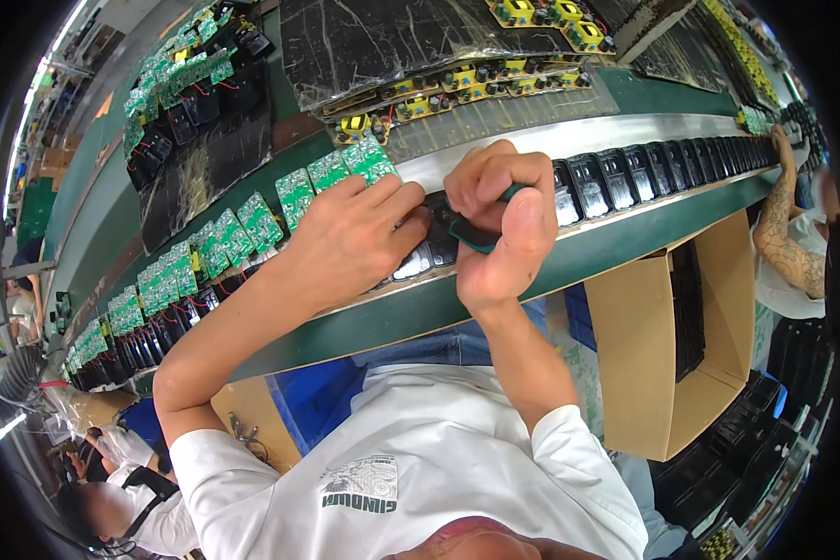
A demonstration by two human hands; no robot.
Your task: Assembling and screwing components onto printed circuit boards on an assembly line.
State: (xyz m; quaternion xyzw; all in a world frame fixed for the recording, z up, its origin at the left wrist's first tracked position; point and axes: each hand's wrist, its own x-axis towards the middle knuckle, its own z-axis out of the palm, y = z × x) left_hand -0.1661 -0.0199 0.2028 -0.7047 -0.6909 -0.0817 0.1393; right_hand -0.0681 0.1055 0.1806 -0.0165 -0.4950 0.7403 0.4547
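My left hand is closed, its fingertips pinched down over the row of black plastic cases, beside a green circuit board. Whatever sits between those fingertips is hidden. Close on its right, my right hand is wrapped round a dark green-handled hand tool; its working end does not show clearly. Open black plastic cases line the bench edge on the right. To the left, several green circuit boards with red wires stand along the cases.
Behind my hands lie stacked black sheets bearing boards with yellow transformers. More wired boards are heaped at the far left. A cardboard box stands below the bench at right. A co-worker's tattooed arm reaches the row's right end.
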